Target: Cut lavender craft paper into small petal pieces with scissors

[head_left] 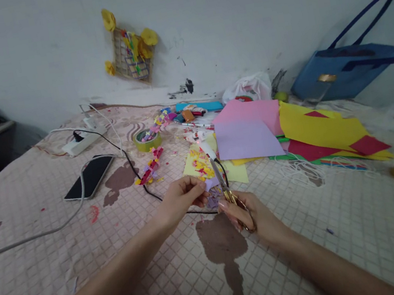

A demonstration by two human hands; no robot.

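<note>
My left hand [187,196] pinches a small piece of purple paper [211,183] near the middle of the table. Just to its right, my right hand [244,213] is wrapped round a pair of scissors [224,183] with gold handles, its blades pointing up and away from me. The paper lies close to the blades; whether they touch it I cannot tell. Small purple scraps [214,198] lie beneath my hands. Beyond them, yellow and pink cut-outs [201,162] cover a pale yellow sheet [237,172]. A white glue gun [205,147] rests there with its black cord.
Purple [247,138], pink and yellow sheets [321,125] lie to the right, near tangled white string [300,172]. A decorated red strip [151,165], a tape roll [147,139], a phone [90,177] and a power strip [83,141] are on the left. A blue bag [350,67] stands behind.
</note>
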